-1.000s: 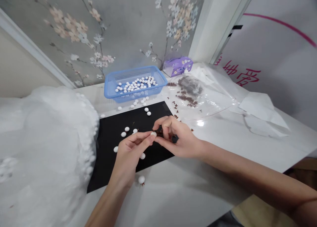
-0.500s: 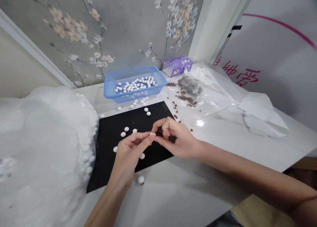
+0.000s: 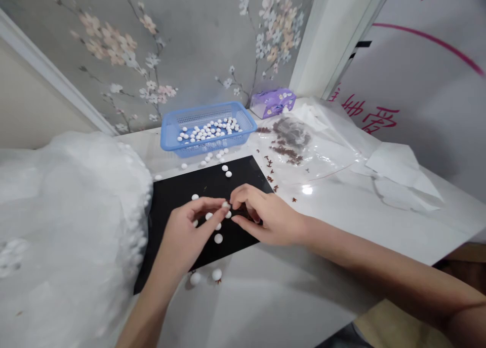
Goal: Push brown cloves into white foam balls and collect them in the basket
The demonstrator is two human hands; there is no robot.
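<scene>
My left hand [image 3: 188, 226] pinches a small white ball [image 3: 226, 205] between thumb and forefinger, above a black mat [image 3: 170, 191]. Just right of the ball is my right hand [image 3: 271, 217], its thumb and forefinger apart and its other fingers curled inward. Dark reddish-brown bits show faintly behind its fingers; whether they lie in the palm or on the mat I cannot tell. Several more white balls [image 3: 218, 238] lie on the mat around and beneath my hands. At the near table edge sits a white ball [image 3: 216, 274] with a brown pronged piece [image 3: 218, 281] under it.
Behind the mat stands a blue basket [image 3: 170, 144] holding many white balls. A big clear bag [image 3: 68, 211] of white balls bulges at left. Brown pronged pieces [image 3: 269, 179] lie scattered by a plastic bag [image 3: 326, 160] at right, near a purple tissue pack [image 3: 273, 103].
My hands have drawn slightly apart; the right fingers have left the ball, which stays in my left hand. My left hand has shifted left, and another ball shows at the near mat edge.
</scene>
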